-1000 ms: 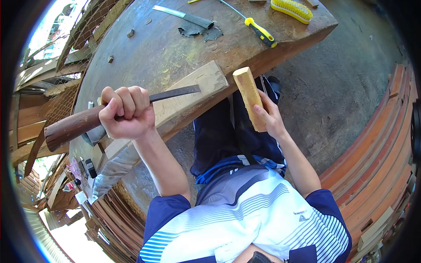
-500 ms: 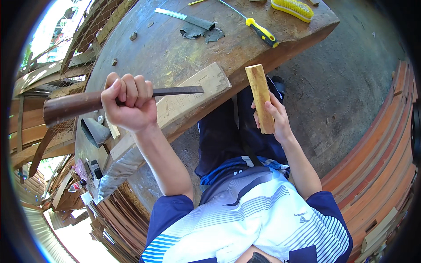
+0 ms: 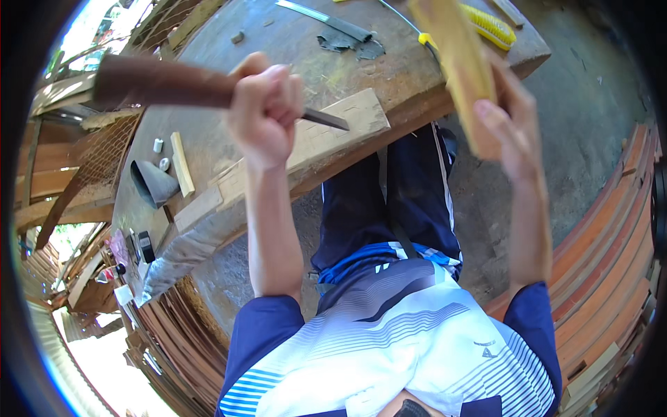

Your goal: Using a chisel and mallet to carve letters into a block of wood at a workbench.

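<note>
My left hand is closed round a chisel with a thick brown handle and a narrow dark blade. The blade's end lies over a pale board at the table edge, which carries faint carved marks; whether it touches the wood I cannot tell. Raised to the right of the board, my right hand grips a yellowish wooden block along its side. Both hands look slightly blurred, and the block hides part of a yellow-and-black screwdriver.
On the wooden table lie a knife with a cloth-wrapped handle, a yellow brush, a grey cone-shaped piece and a thin wooden strip. Stacked reddish planks stand on the right.
My left hand and the chisel have moved right and farther out, the blade now tilting down more. My right hand has lifted the block up and to the right. The view has shifted slightly.
</note>
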A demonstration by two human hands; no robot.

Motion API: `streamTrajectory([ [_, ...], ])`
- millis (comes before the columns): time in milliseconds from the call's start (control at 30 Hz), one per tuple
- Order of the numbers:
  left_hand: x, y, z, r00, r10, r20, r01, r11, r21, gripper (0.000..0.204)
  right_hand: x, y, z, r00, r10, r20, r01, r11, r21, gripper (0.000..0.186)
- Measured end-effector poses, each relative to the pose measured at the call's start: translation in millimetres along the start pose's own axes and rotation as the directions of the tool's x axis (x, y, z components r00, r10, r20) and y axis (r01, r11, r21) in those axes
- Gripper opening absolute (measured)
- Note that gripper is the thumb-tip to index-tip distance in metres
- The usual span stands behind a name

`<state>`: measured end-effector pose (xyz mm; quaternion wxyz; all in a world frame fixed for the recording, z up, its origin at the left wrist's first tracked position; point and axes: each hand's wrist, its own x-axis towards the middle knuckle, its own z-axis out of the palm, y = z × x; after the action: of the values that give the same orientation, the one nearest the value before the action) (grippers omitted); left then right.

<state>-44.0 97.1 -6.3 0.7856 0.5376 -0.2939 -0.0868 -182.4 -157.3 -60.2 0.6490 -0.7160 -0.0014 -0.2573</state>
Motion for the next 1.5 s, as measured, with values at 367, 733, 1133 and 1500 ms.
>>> streamTrajectory([
  [367, -8, -4, 19, 0.998, 0.022, -0.063, -0.017, 0.996, 0.084, 0.027, 57, -273, 54, 0.889, -0.207, 0.409, 0.426, 0.702, -0.57, 0.056],
  [733, -16, -8, 8, 0.991, 0.062, -0.115, -0.058, 0.998, 0.04, 0.029, 62, -229, 60, 0.545, -0.501, 0.673, 0.837, 0.368, -0.404, 0.055],
  [1133, -19, -9, 8, 0.991, 0.061, -0.12, -0.064, 0.998, -0.022, 0.03, 52, -249, 75, 0.891, -0.274, 0.362, 0.349, 0.923, -0.161, 0.047],
  [1500, -16, -6, 8, 0.983, 0.089, -0.159, -0.077, 0.993, 0.085, 0.032, 62, -288, 92, 0.747, -0.11, 0.655, 0.522, 0.706, -0.477, 0.049],
])
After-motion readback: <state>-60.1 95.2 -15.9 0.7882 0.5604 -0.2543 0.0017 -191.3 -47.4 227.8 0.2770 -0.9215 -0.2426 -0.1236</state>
